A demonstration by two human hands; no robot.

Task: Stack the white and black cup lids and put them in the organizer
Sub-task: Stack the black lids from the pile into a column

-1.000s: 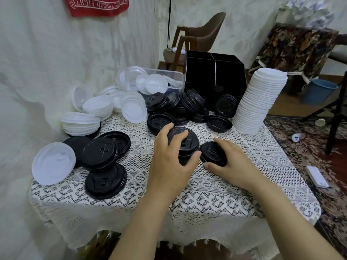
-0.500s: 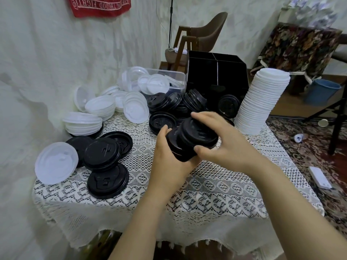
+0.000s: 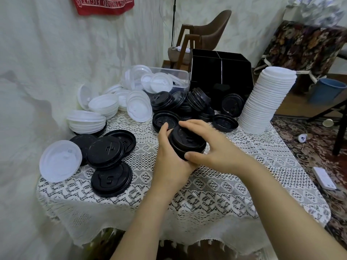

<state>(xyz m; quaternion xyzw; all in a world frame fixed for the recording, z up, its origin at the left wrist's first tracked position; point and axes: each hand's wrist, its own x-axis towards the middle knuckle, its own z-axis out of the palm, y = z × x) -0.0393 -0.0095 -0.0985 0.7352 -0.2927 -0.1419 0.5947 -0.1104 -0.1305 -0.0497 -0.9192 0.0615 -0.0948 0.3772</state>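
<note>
- Your left hand (image 3: 169, 162) cups a short stack of black lids (image 3: 187, 141) over the desk (image 3: 206, 194); your right hand (image 3: 216, 152) grips its top.
- The lids are glossy, with an embossed mark; the red banner (image 3: 103, 4) lettering is cut off and unreadable.

From my feed the room is lit softly and evenly, a little dim, with a faint greenish cast on the draped wall (image 3: 93, 53). Shadows are weak: a grey smudge lies on the drape at the left, and a thin dark edge sits under the loose black lids (image 3: 110, 177) on the counter (image 3: 216, 194). The black lid stack (image 3: 186, 142), held by the left hand (image 3: 169, 162) and right hand (image 3: 216, 152), shows a dull sheen, no hard glare. Both hands look slightly soft. The wide lens bows the frame edges and stretches the forearms (image 3: 281, 212) at the bottom.
</note>
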